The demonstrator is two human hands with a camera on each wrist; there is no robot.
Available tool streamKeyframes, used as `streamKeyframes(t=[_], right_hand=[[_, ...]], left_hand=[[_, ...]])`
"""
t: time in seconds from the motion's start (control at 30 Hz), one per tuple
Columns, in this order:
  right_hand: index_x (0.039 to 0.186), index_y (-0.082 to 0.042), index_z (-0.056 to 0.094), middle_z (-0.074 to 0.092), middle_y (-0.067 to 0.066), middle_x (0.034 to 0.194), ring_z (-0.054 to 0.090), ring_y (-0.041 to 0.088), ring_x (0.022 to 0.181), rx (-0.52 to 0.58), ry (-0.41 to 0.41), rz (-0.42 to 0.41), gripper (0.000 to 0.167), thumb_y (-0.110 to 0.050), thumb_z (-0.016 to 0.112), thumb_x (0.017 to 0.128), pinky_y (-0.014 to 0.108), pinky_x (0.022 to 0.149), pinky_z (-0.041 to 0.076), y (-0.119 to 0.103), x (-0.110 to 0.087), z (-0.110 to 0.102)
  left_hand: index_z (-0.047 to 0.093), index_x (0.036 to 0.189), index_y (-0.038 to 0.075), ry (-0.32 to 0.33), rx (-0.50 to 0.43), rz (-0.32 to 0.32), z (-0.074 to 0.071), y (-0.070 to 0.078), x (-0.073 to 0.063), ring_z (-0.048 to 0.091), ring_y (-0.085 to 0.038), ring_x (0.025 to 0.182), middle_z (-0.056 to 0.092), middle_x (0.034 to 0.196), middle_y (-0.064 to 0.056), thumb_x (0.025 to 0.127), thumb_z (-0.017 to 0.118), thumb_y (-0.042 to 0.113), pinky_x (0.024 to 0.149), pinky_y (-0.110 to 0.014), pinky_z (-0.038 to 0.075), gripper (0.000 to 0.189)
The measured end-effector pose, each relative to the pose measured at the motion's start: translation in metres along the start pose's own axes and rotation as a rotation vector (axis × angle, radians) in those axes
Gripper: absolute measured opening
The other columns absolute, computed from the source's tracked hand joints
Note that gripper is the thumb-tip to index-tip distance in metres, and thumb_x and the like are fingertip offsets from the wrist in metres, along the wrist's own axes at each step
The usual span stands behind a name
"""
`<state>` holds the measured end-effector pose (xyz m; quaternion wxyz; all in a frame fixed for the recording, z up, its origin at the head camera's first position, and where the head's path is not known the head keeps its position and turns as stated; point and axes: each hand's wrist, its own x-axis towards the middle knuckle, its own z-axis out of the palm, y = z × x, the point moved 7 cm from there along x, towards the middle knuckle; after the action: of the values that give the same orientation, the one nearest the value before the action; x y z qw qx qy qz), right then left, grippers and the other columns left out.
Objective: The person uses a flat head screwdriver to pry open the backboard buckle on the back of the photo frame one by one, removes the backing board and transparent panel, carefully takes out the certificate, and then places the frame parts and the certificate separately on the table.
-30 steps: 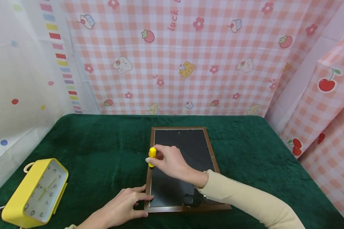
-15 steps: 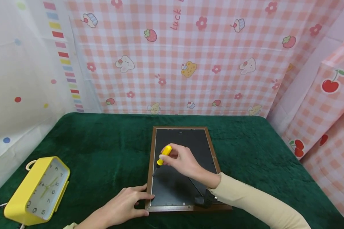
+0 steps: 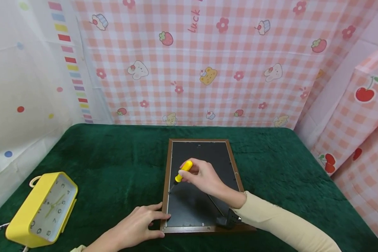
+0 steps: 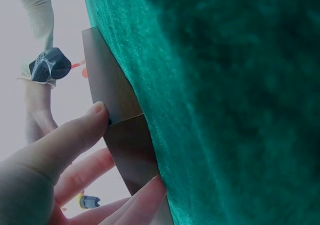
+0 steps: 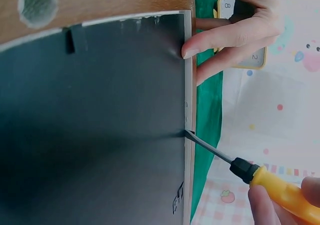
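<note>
One tilted yellow screwdriver [image 5: 245, 170] in the right grip [image 3: 204, 176], against the frame [image 3: 168, 164]

The screwdriver [image 3: 178, 178] is done in bright yellow on the handle, with black at the collar [image 5: 244, 170] and plain metallic grey on the shaft [image 5: 212, 149]. The frame [image 3: 167, 171] is finished in brown and edged inside with off-white; its backing [image 3: 189, 210] is coloured black. The worktop [image 3: 123, 157] is covered in solid deep green. Yellow's been used on the clock [image 3: 39, 210] too, with dark numerals printed on a pale face. The sleeve [image 3: 280, 220] is coloured cream. At the back, the curtain [image 3: 189, 98] is checked pink and white, scattered with strawberries, pink flowers and cartoon critters. The left sheet [image 3: 31, 105] is white, spotted red, blue and yellow.
</note>
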<state>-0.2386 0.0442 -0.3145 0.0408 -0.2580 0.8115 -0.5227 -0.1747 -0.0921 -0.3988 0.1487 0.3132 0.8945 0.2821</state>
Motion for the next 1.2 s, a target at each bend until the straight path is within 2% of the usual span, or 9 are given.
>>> streamKeyframes(t=[0.07,0.17,0.33,0.4,0.5,0.7,0.83,1.07,1.2], right_hand=[[0.097,0.002,0.057,0.063,0.012,0.087,0.061,0.022,0.072,-0.008,0.009,-0.003,0.017,-0.006,0.061,0.083,0.025,0.065,0.050,0.005,0.001,0.000],[0.096,-0.004,0.058,0.063,0.003,0.084,0.060,0.013,0.069,-0.083,0.032,-0.061,0.016,-0.013,0.063,0.083,0.023,0.062,0.049,0.014,0.003,0.001],[0.092,-0.010,0.058,0.062,-0.006,0.074,0.057,0.005,0.061,-0.240,0.170,-0.207,0.017,-0.023,0.062,0.084,0.022,0.051,0.046,0.005,0.010,-0.018],[0.093,-0.009,0.058,0.062,-0.004,0.074,0.057,0.008,0.061,-0.224,0.224,-0.221,0.017,-0.024,0.060,0.085,0.025,0.051,0.046,-0.003,0.015,-0.036],[0.099,-0.006,0.056,0.063,0.002,0.081,0.060,0.014,0.068,-0.118,0.234,-0.179,0.022,-0.024,0.057,0.087,0.029,0.057,0.049,-0.004,0.022,-0.061],[0.112,0.000,0.048,0.060,0.016,0.094,0.061,0.023,0.080,0.117,0.174,-0.056,0.032,-0.023,0.053,0.089,0.035,0.069,0.050,0.027,0.025,-0.104],[0.117,-0.001,0.041,0.059,0.019,0.098,0.059,0.027,0.084,0.223,0.108,0.008,0.037,-0.024,0.051,0.091,0.036,0.073,0.048,0.051,0.019,-0.118],[0.125,-0.001,0.038,0.055,0.027,0.106,0.056,0.038,0.085,0.300,-0.159,0.007,0.037,-0.013,0.048,0.092,0.040,0.074,0.048,0.081,0.004,-0.099],[0.129,-0.003,0.036,0.054,0.027,0.107,0.058,0.034,0.084,0.313,-0.238,0.020,0.040,-0.013,0.048,0.092,0.041,0.075,0.047,0.087,-0.001,-0.087]], left_hand=[[0.066,0.106,0.013,0.000,0.000,-0.001,0.000,0.000,0.000,0.059,-0.005,0.074,0.049,0.119,-0.023,0.074,0.070,0.028,0.062,-0.021,0.049,0.036],[0.066,0.107,0.013,0.005,0.001,0.001,0.000,0.000,0.001,0.059,-0.005,0.074,0.049,0.119,-0.023,0.074,0.070,0.029,0.061,-0.020,0.049,0.036],[0.066,0.106,0.012,0.015,0.017,0.011,-0.001,0.002,0.000,0.059,-0.004,0.071,0.049,0.118,-0.024,0.074,0.071,0.030,0.060,-0.020,0.049,0.037],[0.066,0.106,0.012,0.023,0.026,0.017,-0.002,0.002,-0.001,0.059,-0.003,0.070,0.049,0.118,-0.025,0.073,0.071,0.029,0.061,-0.020,0.049,0.038],[0.066,0.106,0.011,0.032,0.028,0.024,-0.003,0.002,-0.001,0.059,-0.003,0.069,0.049,0.119,-0.025,0.073,0.071,0.028,0.061,-0.020,0.048,0.038],[0.065,0.107,0.011,0.030,0.019,0.032,-0.002,0.001,-0.001,0.059,-0.002,0.068,0.049,0.118,-0.025,0.074,0.070,0.028,0.060,-0.018,0.048,0.037],[0.065,0.107,0.011,0.038,0.023,0.043,-0.003,0.001,-0.001,0.060,-0.004,0.071,0.049,0.119,-0.025,0.074,0.071,0.027,0.060,-0.018,0.048,0.037],[0.065,0.107,0.011,0.032,0.039,0.039,-0.003,0.001,-0.001,0.060,-0.006,0.074,0.048,0.119,-0.025,0.074,0.070,0.027,0.062,-0.020,0.048,0.037],[0.064,0.107,0.011,0.030,0.062,0.027,-0.003,0.001,0.000,0.060,-0.010,0.079,0.048,0.120,-0.024,0.075,0.070,0.027,0.062,-0.021,0.048,0.037]])
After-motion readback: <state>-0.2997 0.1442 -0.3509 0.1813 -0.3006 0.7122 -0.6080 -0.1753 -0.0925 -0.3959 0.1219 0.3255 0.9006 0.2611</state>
